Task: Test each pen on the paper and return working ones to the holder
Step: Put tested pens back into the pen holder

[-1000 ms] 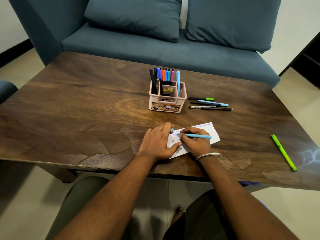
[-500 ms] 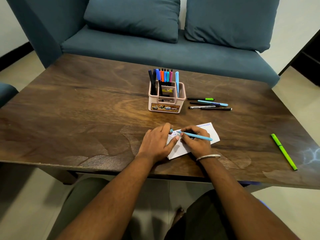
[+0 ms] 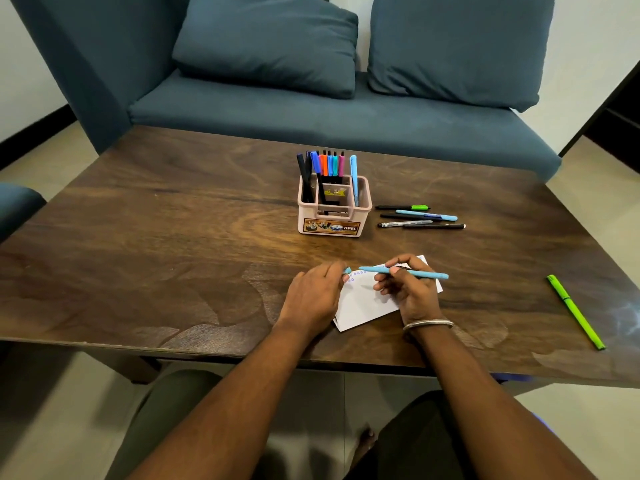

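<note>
Right hand (image 3: 412,289) pinches light-blue pen (image 3: 420,273) over paper (image 3: 363,299).

The bench (image 3: 173,237) was dark brown wood with swirling grain. The holder (image 3: 334,216) was pale pink with an orange label. The right hand (image 3: 410,292) held a light blue pen (image 3: 420,273) over white paper (image 3: 363,303) with blue marks. A bright green pen (image 3: 575,311) lay apart. The sofa (image 3: 311,112) was teal.

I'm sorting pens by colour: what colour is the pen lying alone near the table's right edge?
Bright green: the long green pen, seen clearly in the head view.
</note>
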